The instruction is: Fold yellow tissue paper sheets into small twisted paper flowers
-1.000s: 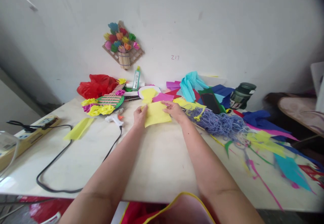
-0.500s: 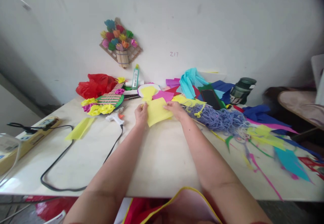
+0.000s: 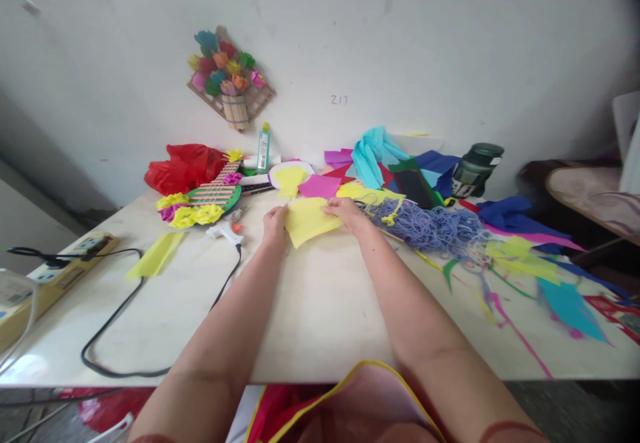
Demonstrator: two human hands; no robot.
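A piece of yellow crepe paper (image 3: 311, 221) is stretched between my two hands above the middle of the table. My left hand (image 3: 275, 223) pinches its left edge, and my right hand (image 3: 345, 213) pinches its upper right corner. Just beyond it lie a pink paper piece (image 3: 320, 185) and a white round piece (image 3: 274, 175) with yellow paper on it. A white glue gun (image 3: 225, 231) rests left of my left hand. Beside my right hand is a tangle of purple-blue yarn (image 3: 425, 226).
A guitar-shaped craft (image 3: 215, 195) with paper flowers stands back left, near a red plastic bag (image 3: 183, 171) and a glue bottle (image 3: 263, 149). A power strip (image 3: 65, 276) and black cord (image 3: 95, 336) lie left. Paper scraps (image 3: 570, 306), a phone (image 3: 414, 188) and a dark green jar (image 3: 477, 169) are right.
The yellow paper has tilted flatter and been drawn wider between my hands. Both hands keep their pinch on it. The whole view has shifted slightly.
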